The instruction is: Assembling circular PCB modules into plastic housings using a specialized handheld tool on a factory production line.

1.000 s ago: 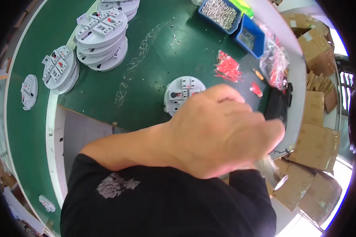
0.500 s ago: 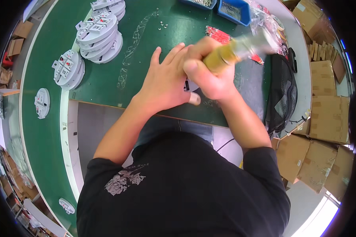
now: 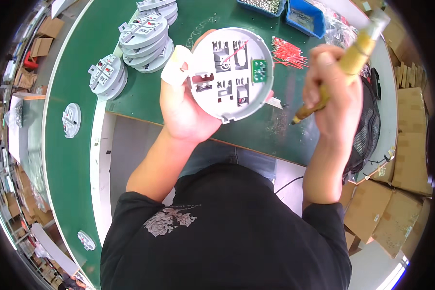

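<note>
My left hand [image 3: 188,116] holds up a round white plastic housing [image 3: 237,107] above the green table, its open inside facing me. Inside the housing are slots, metal contacts, a thin red wire [image 3: 234,54] and a small green circuit board [image 3: 259,71]. Something pale cream covers my left thumb. Off to the right, my right hand [image 3: 336,89] is closed round a yellow, stick-shaped tool [image 3: 355,57]. The tool's dark tip points down and left, apart from the housing, and its silvery upper end is blurred; its exact kind cannot be made out.
Stacks of similar round housings [image 3: 145,36] stand at the far left. Beyond my right hand lie a bundle of red wires [image 3: 287,52] and blue bins [image 3: 305,18] of small metal parts. A black mesh bag [image 3: 367,125] and cardboard boxes [image 3: 411,125] are at the right.
My hands were together low over the table, covering the housing. Now my left hand has lifted it face-up toward me, and my right hand has moved away rightward with the tool.
</note>
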The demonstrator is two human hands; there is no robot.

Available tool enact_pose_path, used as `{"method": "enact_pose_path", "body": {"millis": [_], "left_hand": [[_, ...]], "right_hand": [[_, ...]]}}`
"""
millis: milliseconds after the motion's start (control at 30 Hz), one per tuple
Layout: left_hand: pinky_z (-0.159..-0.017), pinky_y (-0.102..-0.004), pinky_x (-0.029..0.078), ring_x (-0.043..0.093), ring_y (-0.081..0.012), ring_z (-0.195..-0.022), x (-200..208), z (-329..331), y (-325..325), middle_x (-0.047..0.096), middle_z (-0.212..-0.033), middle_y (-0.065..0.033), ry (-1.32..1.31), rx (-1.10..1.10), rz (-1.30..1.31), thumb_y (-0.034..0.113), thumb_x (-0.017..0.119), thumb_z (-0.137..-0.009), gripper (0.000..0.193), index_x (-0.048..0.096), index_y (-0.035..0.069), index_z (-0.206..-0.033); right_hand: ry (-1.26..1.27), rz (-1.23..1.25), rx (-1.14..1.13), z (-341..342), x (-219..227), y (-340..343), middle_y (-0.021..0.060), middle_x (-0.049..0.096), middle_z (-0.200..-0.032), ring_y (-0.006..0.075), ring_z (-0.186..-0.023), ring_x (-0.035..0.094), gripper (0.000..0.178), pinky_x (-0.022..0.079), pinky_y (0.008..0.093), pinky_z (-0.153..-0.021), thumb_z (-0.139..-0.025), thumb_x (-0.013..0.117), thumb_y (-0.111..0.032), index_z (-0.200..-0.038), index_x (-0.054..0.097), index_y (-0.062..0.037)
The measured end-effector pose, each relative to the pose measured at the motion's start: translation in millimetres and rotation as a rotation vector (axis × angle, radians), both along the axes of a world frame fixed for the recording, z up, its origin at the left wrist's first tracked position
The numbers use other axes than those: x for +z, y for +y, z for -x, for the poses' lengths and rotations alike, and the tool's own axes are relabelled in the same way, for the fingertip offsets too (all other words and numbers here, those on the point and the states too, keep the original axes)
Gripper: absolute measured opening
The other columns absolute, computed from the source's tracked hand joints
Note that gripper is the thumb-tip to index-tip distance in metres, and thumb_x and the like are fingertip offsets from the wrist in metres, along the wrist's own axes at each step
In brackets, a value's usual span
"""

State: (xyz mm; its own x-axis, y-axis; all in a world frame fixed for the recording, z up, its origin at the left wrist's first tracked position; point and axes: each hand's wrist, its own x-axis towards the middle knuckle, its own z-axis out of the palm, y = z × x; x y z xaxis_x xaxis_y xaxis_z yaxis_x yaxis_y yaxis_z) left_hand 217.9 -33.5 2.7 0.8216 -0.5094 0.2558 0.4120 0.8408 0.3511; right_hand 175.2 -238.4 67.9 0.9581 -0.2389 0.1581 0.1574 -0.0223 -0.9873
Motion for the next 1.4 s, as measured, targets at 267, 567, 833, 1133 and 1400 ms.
{"method": "enact_pose_path", "body": {"millis": [267, 567, 833, 1133, 1400], "left_hand": [[-0.103, -0.0497, 0.048, 0.053, -0.0332, -0.127, 7, 11, -4, 0.05, -0.141, -0.0198, -0.1, 0.046, -0.051, 0.048, 0.04, -0.097, 0.067, 0.034, 0.002, -0.146], [-0.105, -0.0441, 0.046, 0.053, -0.0297, -0.126, 18, 14, -2, 0.048, -0.141, -0.0191, -0.16, 0.062, -0.227, 0.052, 0.044, -0.094, 0.075, 0.029, 0.001, -0.147], [-0.104, -0.0402, 0.046, 0.055, -0.0247, -0.123, 24, 22, -7, 0.05, -0.137, -0.0163, -0.268, 0.142, -0.457, 0.044, 0.053, -0.094, 0.071, 0.03, 0.0, -0.145], [-0.089, -0.0341, 0.05, 0.059, -0.0214, -0.108, 28, 25, -11, 0.054, -0.125, -0.0136, -0.372, 0.288, -0.571, 0.049, 0.053, -0.09, 0.071, 0.035, 0.0, -0.139], [-0.088, -0.0347, 0.049, 0.059, -0.0218, -0.108, 29, 25, -8, 0.056, -0.119, -0.0142, -0.333, 0.331, -0.675, 0.06, 0.044, -0.087, 0.076, 0.043, -0.002, -0.131]], "right_hand": [[0.014, 0.25, 0.071, 13, 7, 29, -0.0024, 0.06, -0.076, 0.0041, -0.062, 0.05, 0.014, 0.038, 0.0197, -0.054, -0.089, 0.071, -0.01, -0.097, 0.068, 0.001], [0.038, 0.213, 0.079, 12, 7, 37, -0.0025, 0.061, -0.079, 0.0041, -0.069, 0.052, 0.015, 0.04, 0.0198, -0.06, -0.091, 0.072, -0.013, -0.096, 0.069, 0.0004], [0.026, 0.117, 0.053, 11, 9, 48, -0.0012, 0.062, -0.078, 0.0047, -0.067, 0.053, 0.015, 0.041, 0.0201, -0.056, -0.091, 0.072, -0.015, -0.092, 0.068, -0.0005], [-0.06, -0.254, 0.19, 14, -7, 55, 0.005, 0.062, -0.078, 0.0084, -0.054, 0.052, 0.01, 0.04, 0.0218, -0.046, -0.093, 0.064, -0.012, -0.095, 0.061, -0.0025], [-0.148, -0.343, 0.229, 13, -11, 62, 0.0076, 0.063, -0.087, 0.0089, -0.054, 0.053, 0.01, 0.041, 0.0222, -0.047, -0.092, 0.065, -0.006, -0.1, 0.06, -0.0014]]}}
